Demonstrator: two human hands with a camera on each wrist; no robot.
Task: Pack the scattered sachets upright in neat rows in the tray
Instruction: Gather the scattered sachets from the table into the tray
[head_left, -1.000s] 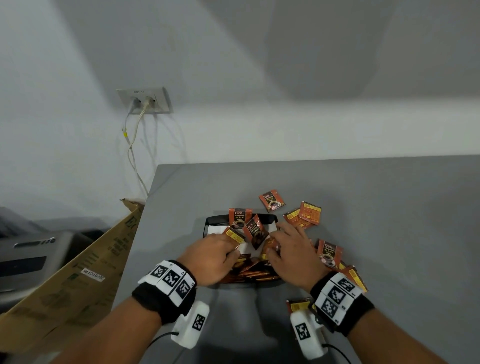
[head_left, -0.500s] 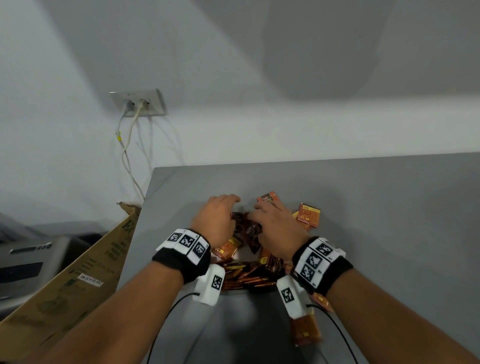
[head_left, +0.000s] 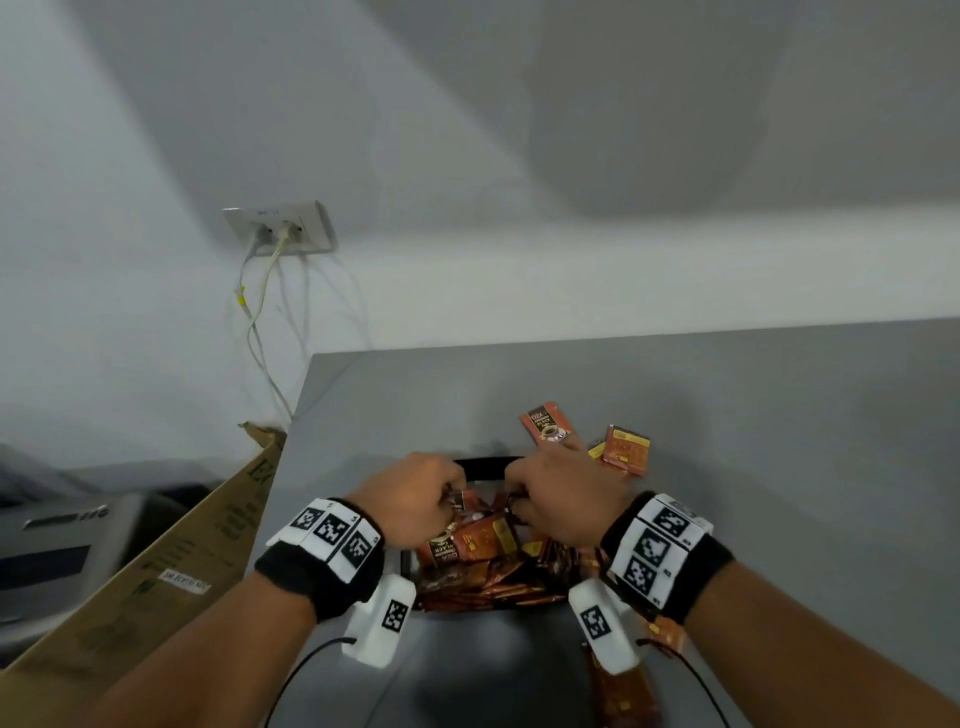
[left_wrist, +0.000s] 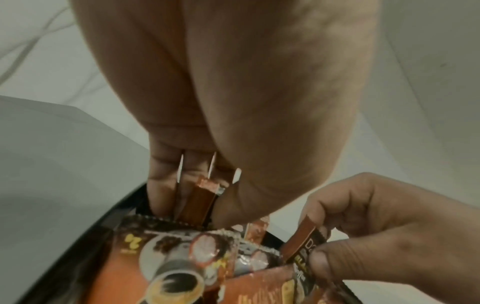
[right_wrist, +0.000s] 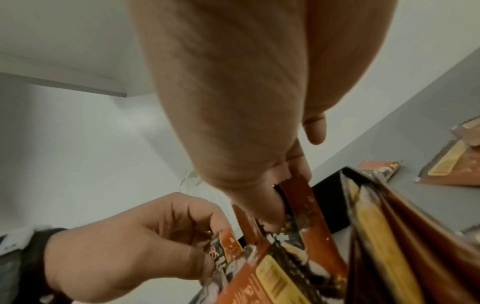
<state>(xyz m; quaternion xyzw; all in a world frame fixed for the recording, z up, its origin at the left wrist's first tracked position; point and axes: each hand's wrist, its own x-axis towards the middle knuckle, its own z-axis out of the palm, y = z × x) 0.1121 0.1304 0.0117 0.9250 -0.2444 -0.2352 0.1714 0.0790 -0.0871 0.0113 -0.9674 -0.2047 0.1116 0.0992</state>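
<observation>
A black tray (head_left: 485, 464) sits on the grey table, its near half packed with brown-orange sachets (head_left: 483, 553), some upright and some leaning. Both hands are over its far half. My left hand (head_left: 447, 500) pinches a sachet (left_wrist: 200, 202) edge-on between thumb and fingers at the tray's far left. My right hand (head_left: 519, 493) pinches another sachet (right_wrist: 298, 197) upright beside it. Loose sachets lie flat beyond the tray: one (head_left: 545, 428) just behind my right hand, another (head_left: 626, 449) further right. The tray's floor is hidden by hands and sachets.
One more sachet (head_left: 623, 691) lies on the table near the front edge under my right wrist. A cardboard box (head_left: 156, 561) leans by the table's left edge. A wall socket (head_left: 280, 228) with cables is behind. Bare grey table (head_left: 779, 467) stretches to the right.
Both hands moved from the middle of the tray to its far end. Each now pinches a sachet on edge there. Sachets that stood loosely at the far end are now under the hands.
</observation>
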